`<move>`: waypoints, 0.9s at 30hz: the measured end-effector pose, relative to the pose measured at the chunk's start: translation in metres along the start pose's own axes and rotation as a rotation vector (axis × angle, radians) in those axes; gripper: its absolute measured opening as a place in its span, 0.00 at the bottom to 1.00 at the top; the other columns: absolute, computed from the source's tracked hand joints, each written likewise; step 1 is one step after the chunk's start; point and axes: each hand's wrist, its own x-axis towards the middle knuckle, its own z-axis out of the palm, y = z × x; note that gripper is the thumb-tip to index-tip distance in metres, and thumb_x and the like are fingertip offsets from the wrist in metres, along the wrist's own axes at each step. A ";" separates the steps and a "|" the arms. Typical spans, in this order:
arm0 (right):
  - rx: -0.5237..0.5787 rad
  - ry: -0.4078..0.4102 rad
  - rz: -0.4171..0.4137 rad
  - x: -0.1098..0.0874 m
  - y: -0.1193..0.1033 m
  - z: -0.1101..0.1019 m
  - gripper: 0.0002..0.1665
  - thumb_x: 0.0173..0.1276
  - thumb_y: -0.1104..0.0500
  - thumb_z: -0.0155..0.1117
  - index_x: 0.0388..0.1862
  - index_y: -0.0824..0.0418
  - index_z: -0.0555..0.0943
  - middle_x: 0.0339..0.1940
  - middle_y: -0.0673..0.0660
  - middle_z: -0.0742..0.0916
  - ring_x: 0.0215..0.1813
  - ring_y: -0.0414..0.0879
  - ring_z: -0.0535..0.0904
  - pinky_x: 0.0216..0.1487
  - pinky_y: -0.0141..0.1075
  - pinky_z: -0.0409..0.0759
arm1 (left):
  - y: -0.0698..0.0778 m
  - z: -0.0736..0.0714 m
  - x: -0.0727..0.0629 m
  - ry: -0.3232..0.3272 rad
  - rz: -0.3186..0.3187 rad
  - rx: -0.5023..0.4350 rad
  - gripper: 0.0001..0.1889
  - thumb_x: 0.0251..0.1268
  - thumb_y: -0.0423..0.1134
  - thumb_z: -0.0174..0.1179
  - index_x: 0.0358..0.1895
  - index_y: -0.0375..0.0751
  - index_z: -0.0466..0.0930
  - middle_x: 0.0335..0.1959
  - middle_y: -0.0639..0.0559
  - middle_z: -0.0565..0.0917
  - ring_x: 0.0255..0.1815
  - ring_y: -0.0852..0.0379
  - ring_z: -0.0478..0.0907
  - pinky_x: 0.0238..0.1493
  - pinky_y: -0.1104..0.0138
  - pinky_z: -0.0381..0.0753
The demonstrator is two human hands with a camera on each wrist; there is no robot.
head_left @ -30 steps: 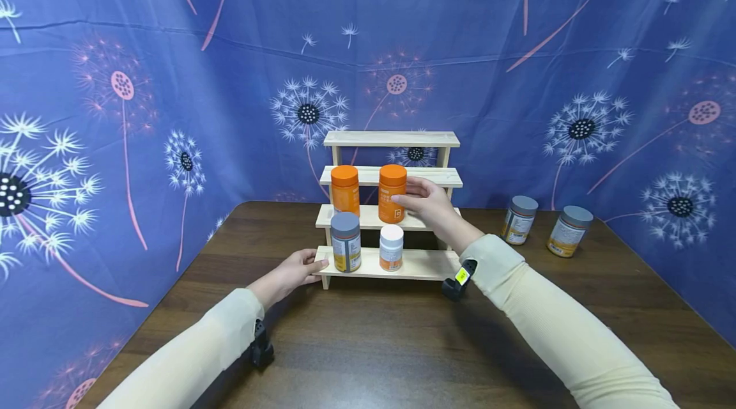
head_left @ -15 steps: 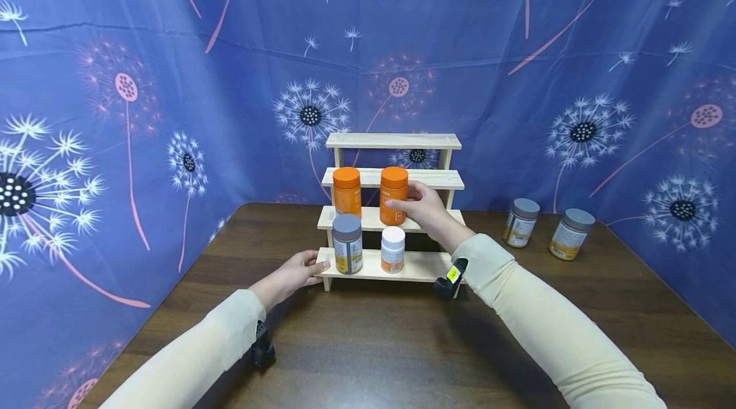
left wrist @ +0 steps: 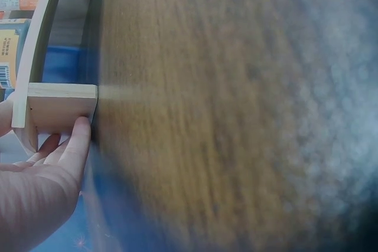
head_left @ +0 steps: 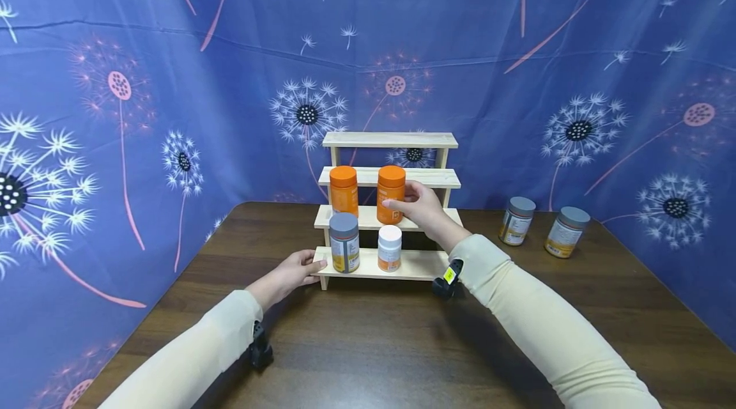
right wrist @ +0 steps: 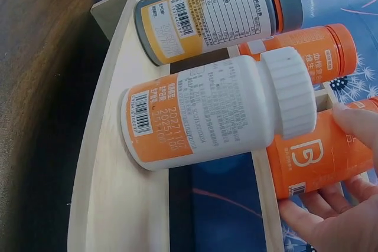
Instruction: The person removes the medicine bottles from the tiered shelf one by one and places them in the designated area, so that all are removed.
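Note:
My right hand (head_left: 424, 208) grips an orange bottle (head_left: 391, 195) with an orange lid, upright on the second step of a wooden tiered shelf (head_left: 422, 263). In the right wrist view, the thumb lies on one side of this bottle (right wrist: 325, 156) and the fingers curl beneath. A second orange bottle (head_left: 344, 190) stands to its left on the same step. With thumb above and fingers below, my left hand (head_left: 294, 271) holds the left end of the lowest step. On that step stand a grey-lidded bottle (head_left: 344, 243) and a smaller white bottle (head_left: 390, 248).
Two more grey-lidded bottles, one nearer the shelf (head_left: 517, 221) and one farther right (head_left: 567, 232), stand on the brown wooden table (head_left: 356, 345). A blue dandelion-print cloth (head_left: 230, 108) hangs behind the table. The shelf's upper two steps rise behind the orange bottles.
My right wrist and forearm have shifted slightly left, while the hand stays on the orange bottle. The left hand keeps its hold on the shelf, and the bottles look unmoved.

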 end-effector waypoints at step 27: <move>0.018 0.110 -0.027 -0.013 0.007 -0.016 0.37 0.58 0.54 0.75 0.65 0.61 0.72 0.59 0.62 0.79 0.59 0.55 0.76 0.65 0.47 0.77 | 0.001 -0.001 0.004 -0.014 -0.024 0.006 0.24 0.74 0.32 0.50 0.65 0.18 0.58 0.54 0.34 0.75 0.43 0.60 0.78 0.60 0.58 0.81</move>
